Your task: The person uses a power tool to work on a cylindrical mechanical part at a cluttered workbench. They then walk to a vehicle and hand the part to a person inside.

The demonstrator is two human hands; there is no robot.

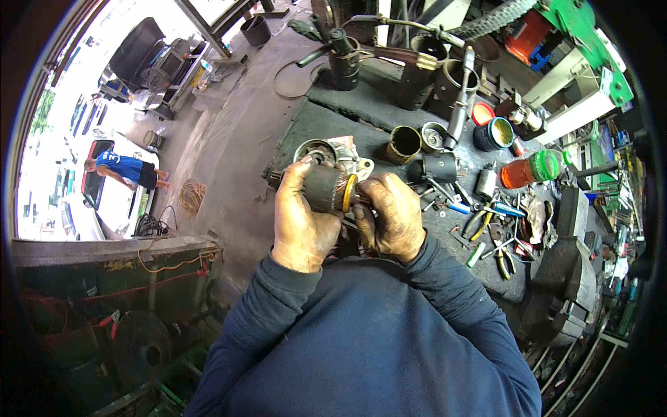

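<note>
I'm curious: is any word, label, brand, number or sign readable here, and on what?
Blue shirt at far left: a white marking, which I won't copy out.
Held dark cylindrical part: no lettering discernible.
Bottle of orange-red liquid: none readable.
Anything on the cluttered right side: too small or blurred to read.

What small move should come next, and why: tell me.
Perhaps turn the dark cylinder slightly with the left hand, since that hand grips its body while the right hand works close beside the yellow ring at its end.
</note>
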